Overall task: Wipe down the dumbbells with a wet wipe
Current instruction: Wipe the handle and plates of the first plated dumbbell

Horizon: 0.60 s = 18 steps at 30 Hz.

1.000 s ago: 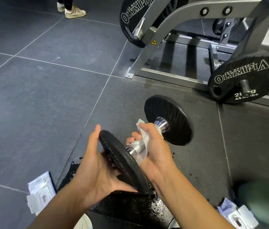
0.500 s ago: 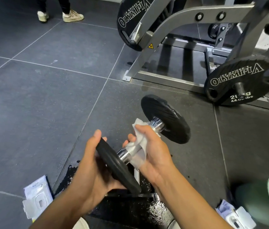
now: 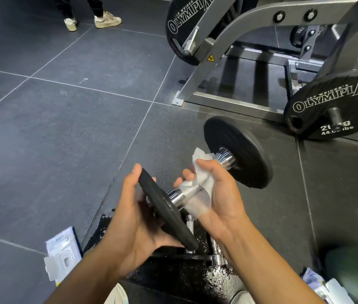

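Head view: the dumbbell (image 3: 190, 190) is held in the air over the dark tiled floor (image 3: 64, 128), tilted, its near plate (image 3: 165, 205) low and toward the person, its far plate (image 3: 239, 154) higher and farther off. The left hand (image 3: 136, 218) cups the outer face of the near plate, fingers (image 3: 135, 172) reaching over its upper rim and the thumb hooked under its lower rim. The right hand (image 3: 222, 194) is wrapped round the chrome handle with the white wet wipe (image 3: 202, 183) pressed between palm and metal, its fingers curled closed over the wipe; loose corners of the wipe stick out above and below the fist.

Under the hands lies another dumbbell (image 3: 215, 244) on a wet, glistening black patch. On the floor to the left is a wipe packet (image 3: 61, 257), its lid facing up; a second packet (image 3: 325, 288) lies at the lower right beside a blurred green shape (image 3: 353, 270); what is inside either packet cannot be told. Farther off stands a grey machine frame (image 3: 228, 36) loaded with black Olympia plates (image 3: 336, 106); another person's pale shoes (image 3: 107, 19) show at the top.
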Available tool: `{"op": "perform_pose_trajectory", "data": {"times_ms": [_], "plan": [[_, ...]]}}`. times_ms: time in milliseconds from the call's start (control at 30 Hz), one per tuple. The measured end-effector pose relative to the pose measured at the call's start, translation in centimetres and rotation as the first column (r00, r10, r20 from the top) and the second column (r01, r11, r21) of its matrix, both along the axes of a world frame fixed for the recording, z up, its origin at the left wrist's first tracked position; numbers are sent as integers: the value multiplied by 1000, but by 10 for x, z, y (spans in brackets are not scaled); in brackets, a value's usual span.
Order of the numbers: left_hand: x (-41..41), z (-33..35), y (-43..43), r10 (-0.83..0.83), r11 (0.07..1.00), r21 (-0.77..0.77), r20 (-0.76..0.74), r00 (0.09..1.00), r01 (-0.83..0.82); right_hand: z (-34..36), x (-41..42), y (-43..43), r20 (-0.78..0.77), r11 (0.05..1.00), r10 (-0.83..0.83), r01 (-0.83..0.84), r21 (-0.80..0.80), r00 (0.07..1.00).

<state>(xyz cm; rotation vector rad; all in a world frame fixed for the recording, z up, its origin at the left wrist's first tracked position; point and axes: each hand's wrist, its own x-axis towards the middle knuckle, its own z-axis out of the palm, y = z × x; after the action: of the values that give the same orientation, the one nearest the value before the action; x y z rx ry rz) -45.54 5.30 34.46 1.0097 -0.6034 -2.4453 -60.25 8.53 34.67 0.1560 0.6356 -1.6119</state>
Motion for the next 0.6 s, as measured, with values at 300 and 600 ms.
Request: {"op": "perform_pose_trajectory", "data": {"times_ms": [300,600], "plan": [[3,-13,-5,262,683,-702,-25,965,-203,4,5,2,-14,998,39,-38,43,999],[5,-3,9,13,679,-733,45,999,24,4,9,1,-49,999,19,-17,38,999]]}}
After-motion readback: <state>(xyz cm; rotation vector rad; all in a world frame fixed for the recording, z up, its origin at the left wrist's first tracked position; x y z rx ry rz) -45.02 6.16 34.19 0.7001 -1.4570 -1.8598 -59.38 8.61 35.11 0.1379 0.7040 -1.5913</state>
